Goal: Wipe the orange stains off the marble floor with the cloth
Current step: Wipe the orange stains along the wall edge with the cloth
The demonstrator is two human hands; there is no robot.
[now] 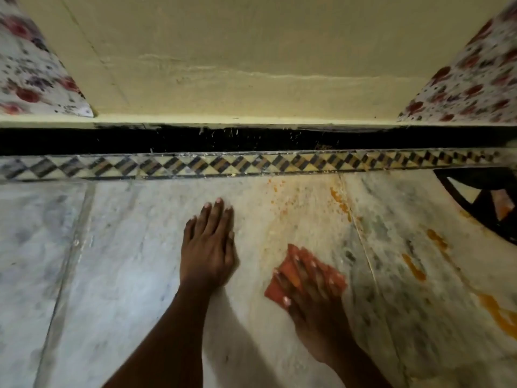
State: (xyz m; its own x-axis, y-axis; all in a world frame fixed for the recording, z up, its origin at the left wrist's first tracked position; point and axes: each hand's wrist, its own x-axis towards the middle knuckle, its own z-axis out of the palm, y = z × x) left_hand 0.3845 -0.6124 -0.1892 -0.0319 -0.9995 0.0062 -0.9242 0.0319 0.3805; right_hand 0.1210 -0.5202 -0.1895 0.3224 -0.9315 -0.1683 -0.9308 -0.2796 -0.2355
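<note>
While the left hand (208,245) is laid flat on the marble floor (117,247), fingers straight and nothing grasped, weight appears to be braced through it. To its right, the right hand (305,287) is pressed on the orange cloth (300,271), which is spread on the floor beneath the fingers; the hand is blurred, so whether this grip is flat on the cloth or curled into it cannot be told. Left of the grip the marble is seen without orange marks, and just beyond it only a pale yellowish smear is left, so that patch is judged largely wiped. Beyond and to the right of the grip, small orange specks (275,189) lie near the patterned border (251,163), and an orange streak (340,204) runs along a joint. Further right, well apart from the grip, thicker orange stains (414,266) and a large patch (500,315) are untouched. Most of the wiping is therefore judged still to be done, on the right side.
</note>
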